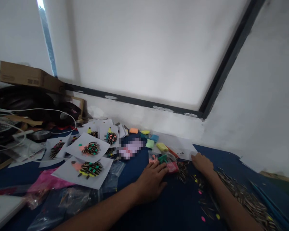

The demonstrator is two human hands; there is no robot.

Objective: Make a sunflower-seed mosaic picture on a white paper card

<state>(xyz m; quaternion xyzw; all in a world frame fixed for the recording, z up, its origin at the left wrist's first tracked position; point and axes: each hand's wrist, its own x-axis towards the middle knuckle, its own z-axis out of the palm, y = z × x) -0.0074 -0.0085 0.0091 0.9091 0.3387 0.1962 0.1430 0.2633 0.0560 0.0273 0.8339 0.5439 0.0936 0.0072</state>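
My left hand [151,181] lies with its fingers spread over small plastic packets of coloured clay; a green packet [162,158] and a red-pink packet [172,167] show by the fingertips. My right hand [203,164] is at the right edge of a white sheet of paper [188,147], its fingers closed on that edge. Part of the sheet runs under a yellow clay packet [162,147] and an orange pencil-like stick [172,152]. Striped sunflower seeds [182,172] are heaped between my hands.
Finished-looking seed-and-clay hedgehog cards [62,171] overlap at left, near clear plastic bags [69,200]. More striped seeds [249,199] spread along the right. Pink and yellow dots [203,218] lie in front. A cardboard box [21,74] and white cables [62,112] are at back left.
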